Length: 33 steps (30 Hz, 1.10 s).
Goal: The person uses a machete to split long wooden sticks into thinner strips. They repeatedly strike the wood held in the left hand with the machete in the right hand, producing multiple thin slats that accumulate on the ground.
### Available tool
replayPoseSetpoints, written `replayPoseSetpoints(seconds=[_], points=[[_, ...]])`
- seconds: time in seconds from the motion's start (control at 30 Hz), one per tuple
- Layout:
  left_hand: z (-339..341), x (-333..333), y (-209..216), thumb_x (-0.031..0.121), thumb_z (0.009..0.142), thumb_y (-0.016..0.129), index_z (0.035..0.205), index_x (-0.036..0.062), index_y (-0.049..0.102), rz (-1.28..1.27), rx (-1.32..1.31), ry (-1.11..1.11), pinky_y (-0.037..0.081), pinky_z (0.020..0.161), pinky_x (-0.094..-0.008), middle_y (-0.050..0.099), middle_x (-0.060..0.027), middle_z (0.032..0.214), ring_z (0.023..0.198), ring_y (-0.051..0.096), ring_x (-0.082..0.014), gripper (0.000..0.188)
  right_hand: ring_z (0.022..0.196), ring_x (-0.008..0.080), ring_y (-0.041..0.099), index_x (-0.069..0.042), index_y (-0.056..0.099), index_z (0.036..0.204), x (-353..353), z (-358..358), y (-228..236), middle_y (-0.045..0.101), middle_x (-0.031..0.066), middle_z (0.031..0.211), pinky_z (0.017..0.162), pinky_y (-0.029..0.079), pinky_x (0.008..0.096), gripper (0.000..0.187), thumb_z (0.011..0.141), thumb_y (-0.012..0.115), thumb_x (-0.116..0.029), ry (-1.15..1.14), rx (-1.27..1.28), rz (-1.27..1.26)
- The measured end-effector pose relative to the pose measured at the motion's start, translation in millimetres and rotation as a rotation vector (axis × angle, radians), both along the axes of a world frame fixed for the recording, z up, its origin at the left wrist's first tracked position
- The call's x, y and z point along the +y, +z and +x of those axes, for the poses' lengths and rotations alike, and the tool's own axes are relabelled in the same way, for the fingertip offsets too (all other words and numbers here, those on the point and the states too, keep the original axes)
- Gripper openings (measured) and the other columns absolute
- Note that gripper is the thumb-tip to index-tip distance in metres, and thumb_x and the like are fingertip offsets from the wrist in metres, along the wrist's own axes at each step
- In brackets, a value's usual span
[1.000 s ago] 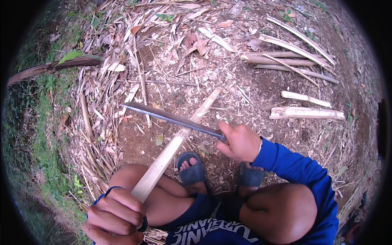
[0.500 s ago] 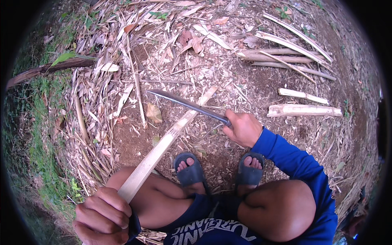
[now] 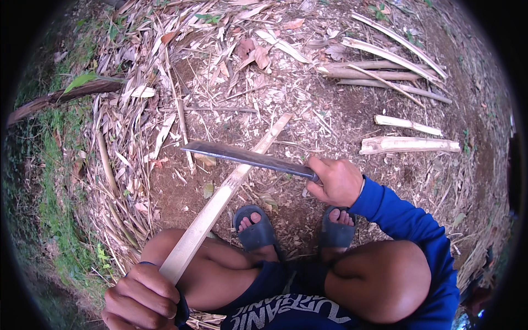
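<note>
My left hand is closed round the near end of a long pale split-wood strip, at the lower left. The strip slants up and away to the right, its far end tapering above the ground. My right hand grips a machete, its handle mostly hidden in the fist. The long dark blade points left and lies across the strip, a little past the strip's middle. Roughened, paler wood shows on the strip just below the blade.
Several split and round sticks lie at the far right, with two shorter pale pieces nearer. Wood shavings and dry leaves cover the ground. A dark branch lies at the far left beside grass. My sandalled feet are close below the blade.
The machete has moved nearer to me along the strip, its tip swinging left and more of the blade's flat showing. My right hand has come slightly right and nearer; my left hand has hardly moved.
</note>
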<state>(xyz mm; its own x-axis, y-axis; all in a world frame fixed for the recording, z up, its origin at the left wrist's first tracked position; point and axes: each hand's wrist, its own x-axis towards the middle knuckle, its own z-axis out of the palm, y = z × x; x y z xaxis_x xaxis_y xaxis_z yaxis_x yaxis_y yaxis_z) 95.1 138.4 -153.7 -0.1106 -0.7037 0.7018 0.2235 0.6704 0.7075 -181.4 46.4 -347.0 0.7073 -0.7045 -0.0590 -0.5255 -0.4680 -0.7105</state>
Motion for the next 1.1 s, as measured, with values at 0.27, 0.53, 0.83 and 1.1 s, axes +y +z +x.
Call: replayPoseSetpoints(seconds=[0.27,0.53,0.83,1.1], points=[[1.3,4.0,5.4,0.034,0.089,0.070,0.061,0.0125,0.053,0.100,-0.059,0.123,0.028,0.046,-0.0199,0.034,0.0077,0.043,0.038,0.040,-0.0044,0.039,0.068,0.0454,0.065,0.001,0.050,0.098,-18.0,-28.0,-56.0,0.064,0.0235,0.067,0.066,0.053,0.0532,0.029,0.088,0.064,-0.022,-0.186,0.254,0.151],[-1.1,3.8,10.5,0.035,0.087,0.069,0.061,0.0147,0.052,0.146,-0.087,0.221,0.036,0.057,-0.0226,0.040,0.0082,0.050,0.047,0.044,-0.0064,0.038,0.070,0.0454,0.066,0.004,0.051,0.106,-19.2,-59.3,-91.6,0.065,0.0240,0.071,0.070,0.054,0.0530,0.033,0.089,0.062,-0.022,-0.235,0.361,0.191],[0.0,-3.6,7.5,0.031,0.089,0.070,0.060,0.0126,0.054,0.081,-0.035,0.097,0.030,0.044,-0.0182,0.034,0.0096,0.040,0.033,0.035,-0.0031,0.038,0.066,0.0448,0.065,0.000,0.050,0.099,8.9,-10.8,-3.3,0.063,0.0235,0.068,0.064,0.053,0.0527,0.026,0.086,0.063,-0.020,-0.156,-0.042,0.270],[-7.3,-19.0,5.6,0.018,0.091,0.068,0.059,0.0060,0.055,-0.012,-0.007,-0.200,0.025,0.034,-0.0184,0.036,0.0076,0.040,0.031,0.036,-0.0041,0.036,0.066,0.0428,0.065,0.000,0.053,0.099,-5.7,-10.9,-8.5,0.063,0.0212,0.068,0.062,0.053,0.0501,0.026,0.084,0.064,-0.019,-0.050,-0.082,0.180]])
